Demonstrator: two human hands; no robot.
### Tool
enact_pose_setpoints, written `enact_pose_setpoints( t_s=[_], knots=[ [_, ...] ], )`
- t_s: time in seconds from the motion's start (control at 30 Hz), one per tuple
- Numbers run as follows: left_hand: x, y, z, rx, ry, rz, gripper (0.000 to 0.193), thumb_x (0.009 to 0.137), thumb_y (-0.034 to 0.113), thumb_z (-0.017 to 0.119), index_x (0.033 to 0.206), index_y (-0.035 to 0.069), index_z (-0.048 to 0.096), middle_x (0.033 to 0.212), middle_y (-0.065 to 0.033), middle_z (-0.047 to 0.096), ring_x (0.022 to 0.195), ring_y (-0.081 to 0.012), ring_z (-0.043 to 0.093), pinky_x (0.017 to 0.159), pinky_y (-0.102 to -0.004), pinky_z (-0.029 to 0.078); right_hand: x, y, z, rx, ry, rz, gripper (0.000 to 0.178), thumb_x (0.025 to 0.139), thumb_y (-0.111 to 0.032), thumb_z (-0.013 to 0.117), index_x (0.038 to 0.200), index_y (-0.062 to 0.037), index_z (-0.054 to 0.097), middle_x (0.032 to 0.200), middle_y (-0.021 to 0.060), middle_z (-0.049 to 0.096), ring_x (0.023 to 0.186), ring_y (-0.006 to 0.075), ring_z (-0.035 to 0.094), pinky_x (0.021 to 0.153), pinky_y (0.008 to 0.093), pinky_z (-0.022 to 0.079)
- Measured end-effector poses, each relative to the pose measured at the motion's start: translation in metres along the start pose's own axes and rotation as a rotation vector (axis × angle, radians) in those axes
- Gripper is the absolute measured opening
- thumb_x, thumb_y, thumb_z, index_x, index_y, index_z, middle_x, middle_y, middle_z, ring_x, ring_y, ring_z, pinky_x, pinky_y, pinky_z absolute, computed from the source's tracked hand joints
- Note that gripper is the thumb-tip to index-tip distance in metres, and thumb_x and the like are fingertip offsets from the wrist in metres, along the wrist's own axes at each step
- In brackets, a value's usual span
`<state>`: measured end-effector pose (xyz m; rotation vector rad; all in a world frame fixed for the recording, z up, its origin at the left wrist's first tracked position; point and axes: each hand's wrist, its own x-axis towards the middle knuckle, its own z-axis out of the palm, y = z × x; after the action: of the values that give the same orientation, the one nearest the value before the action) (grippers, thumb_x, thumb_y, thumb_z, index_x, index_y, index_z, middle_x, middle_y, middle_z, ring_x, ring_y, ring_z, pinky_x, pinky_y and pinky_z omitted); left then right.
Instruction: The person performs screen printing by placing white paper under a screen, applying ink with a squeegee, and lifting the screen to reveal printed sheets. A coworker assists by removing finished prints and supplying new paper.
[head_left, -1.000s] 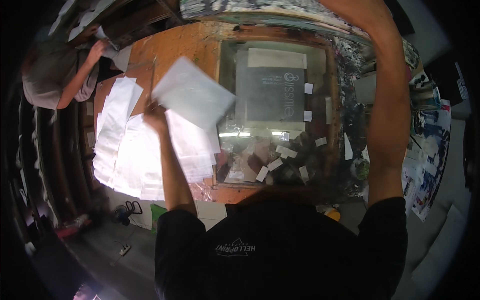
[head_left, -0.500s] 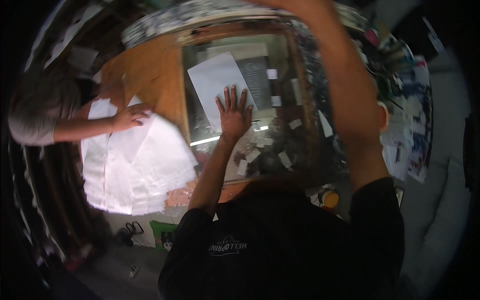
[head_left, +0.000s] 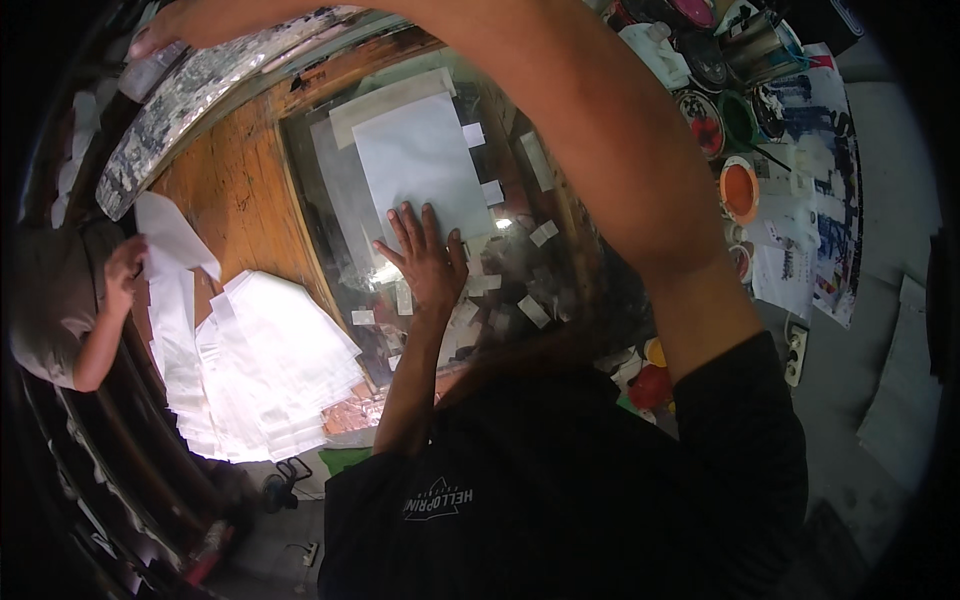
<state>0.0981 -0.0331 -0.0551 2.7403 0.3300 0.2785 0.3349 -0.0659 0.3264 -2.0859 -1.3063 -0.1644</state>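
My left hand [head_left: 428, 262] lies flat with fingers spread over the lower edge of a white sheet [head_left: 420, 150]. The sheet rests on a dark glass panel [head_left: 345, 260] set in a wooden table [head_left: 235, 195]. My right arm [head_left: 620, 150] reaches up and across the top of the view. At the far upper left its hand [head_left: 158, 32] is partly cut off, fingers bent by a greyish, blurry piece. Under that arm runs a long paint-spattered frame edge [head_left: 190, 110].
At left, a co-worker's hand [head_left: 122, 272] holds a white sheet [head_left: 172, 228] above fanned white sheets [head_left: 270, 370]. Small paper scraps [head_left: 533, 311] dot the glass. Paint pots [head_left: 738, 190] crowd the right side, beside a power strip [head_left: 796, 355].
The view has shifted. The white sheet under my left hand now sits straighter, and the hand is at its lower edge. The co-worker's hand has left the pile with a sheet.
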Motion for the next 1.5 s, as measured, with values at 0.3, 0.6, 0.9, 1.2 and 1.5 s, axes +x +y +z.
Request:
enact_pose_setpoints(
  t_s=[0.3, 0.6, 0.9, 1.2, 1.5],
  knots=[
    [-0.003, 0.003, -0.023, -0.272, -0.022, 0.021, 0.052, 0.102, 0.024, 0.058, 0.148, 0.001, 0.049, 0.158, -0.0247, 0.041, 0.155, -0.0384, 0.024, 0.12, -0.0693, 0.004, -0.003, -0.014, -0.003, 0.065, -0.147, 0.163, 0.032, 0.102, -0.029, 0.063, 0.099, 0.0021, 0.07, 0.068, 0.009, 0.059, 0.05, 0.0147, 0.049, 0.043, 0.0264, 0.04],
    [-0.054, 0.031, -0.163, -2.085, 0.173, -0.885, 0.065, 0.103, 0.037, 0.061, 0.153, 0.005, 0.034, 0.139, -0.0178, 0.049, 0.138, -0.0329, 0.046, 0.118, -0.0578, 0.033, -0.214, -0.015, 0.177, -0.295, 0.056, 0.069, 0.052, 0.087, -0.033, 0.076, 0.13, -0.0065, 0.065, 0.095, 0.0094, 0.062, 0.095, 0.0257, 0.057, 0.093, 0.0453, 0.038],
    [-0.07, -0.012, -0.084, -1.935, -0.029, -1.318, 0.082, 0.102, 0.043, 0.057, 0.158, -0.002, 0.018, 0.155, -0.0172, 0.031, 0.145, -0.0324, 0.039, 0.12, -0.0656, 0.02, -0.26, 0.009, 0.238, -0.286, -0.204, 0.157, 0.065, 0.085, -0.006, 0.066, 0.147, -0.0109, 0.05, 0.099, 0.0129, 0.057, 0.096, 0.0278, 0.055, 0.087, 0.05, 0.037],
    [-0.057, -0.004, -0.098, -1.864, -0.055, -1.293, 0.084, 0.103, 0.047, 0.051, 0.158, -0.004, 0.013, 0.162, -0.0221, 0.023, 0.151, -0.035, 0.03, 0.118, -0.0652, 0.018, -0.224, 0.063, 0.276, -0.392, -0.05, 0.163, 0.07, 0.081, -0.009, 0.076, 0.147, -0.0191, 0.055, 0.099, 0.0046, 0.055, 0.105, 0.0242, 0.057, 0.111, 0.074, 0.017],
    [-0.063, -0.017, -0.075, -1.895, 0.043, -1.432, 0.043, 0.095, 0.045, 0.069, 0.118, 0.01, 0.059, 0.117, -0.01, 0.057, 0.12, -0.029, 0.054, 0.101, -0.0566, 0.039, -0.087, 0.18, 0.278, -0.406, -0.098, 0.235, 0.061, 0.084, -0.012, 0.074, 0.142, -0.0202, 0.057, 0.112, 0.0089, 0.065, 0.115, 0.0275, 0.06, 0.114, 0.0766, 0.018]
  ],
)
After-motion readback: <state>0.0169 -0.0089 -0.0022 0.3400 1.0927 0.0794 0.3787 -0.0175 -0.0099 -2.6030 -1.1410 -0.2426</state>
